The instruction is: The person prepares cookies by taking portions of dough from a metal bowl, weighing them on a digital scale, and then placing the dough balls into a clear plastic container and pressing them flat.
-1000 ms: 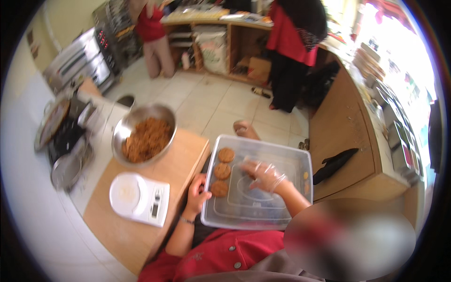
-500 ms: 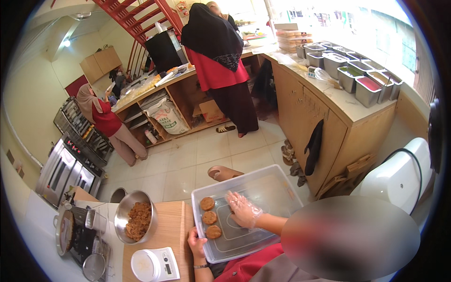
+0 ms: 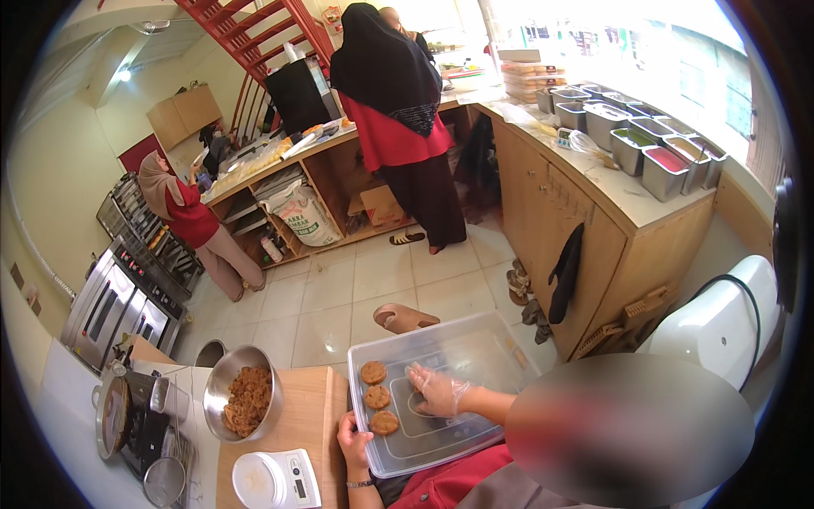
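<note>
A clear plastic tub (image 3: 487, 352) rests tilted across my lap. Along its left side lie three round brown patties (image 3: 376, 396) in a row. My left hand (image 3: 353, 441) grips the tub's near left edge, thumb over the rim. Inside the tub, my right hand (image 3: 436, 392), in a thin clear glove, reaches down near the middle of the floor, right of the patties. Its fingers are apart and no object shows in them.
Left of me, a steel bowl (image 3: 248, 399) of brown minced mixture and a white kitchen scale (image 3: 297, 479) stand on a wooden board (image 3: 322, 407). A pan (image 3: 113, 416) sits on the stove. A sandal (image 3: 405, 318) lies beyond the tub. Two people in red work farther off.
My right hand's fingers were spread with their tips raised; now they point lower toward the tub floor. The left hand keeps its grip and the patties stay in place.
</note>
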A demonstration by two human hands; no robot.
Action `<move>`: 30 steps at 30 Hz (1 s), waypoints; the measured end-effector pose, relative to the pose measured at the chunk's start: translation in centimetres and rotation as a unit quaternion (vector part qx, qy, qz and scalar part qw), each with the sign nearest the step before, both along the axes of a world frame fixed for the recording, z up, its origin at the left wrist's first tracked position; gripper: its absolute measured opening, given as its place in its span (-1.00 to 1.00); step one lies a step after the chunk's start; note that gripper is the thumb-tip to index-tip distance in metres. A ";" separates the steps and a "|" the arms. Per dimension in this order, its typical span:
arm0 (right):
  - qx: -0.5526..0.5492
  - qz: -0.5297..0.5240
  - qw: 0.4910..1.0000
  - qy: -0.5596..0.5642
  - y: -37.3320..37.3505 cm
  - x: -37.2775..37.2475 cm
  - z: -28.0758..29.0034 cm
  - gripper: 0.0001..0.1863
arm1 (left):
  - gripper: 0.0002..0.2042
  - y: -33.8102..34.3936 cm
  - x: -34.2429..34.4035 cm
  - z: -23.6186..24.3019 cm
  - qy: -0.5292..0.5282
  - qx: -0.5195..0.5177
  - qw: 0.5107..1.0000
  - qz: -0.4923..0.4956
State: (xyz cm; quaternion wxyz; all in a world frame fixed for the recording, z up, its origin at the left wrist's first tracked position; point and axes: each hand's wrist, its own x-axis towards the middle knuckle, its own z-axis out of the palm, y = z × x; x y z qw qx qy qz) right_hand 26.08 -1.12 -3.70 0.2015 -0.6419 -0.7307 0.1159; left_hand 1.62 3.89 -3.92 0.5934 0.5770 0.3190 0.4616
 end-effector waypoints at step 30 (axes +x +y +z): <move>-0.128 -0.070 0.988 -0.052 1.5 -0.6 3.7 -0.69 | -0.71 0.8 0.7 0.8 0.005 0.020 1.000 0.013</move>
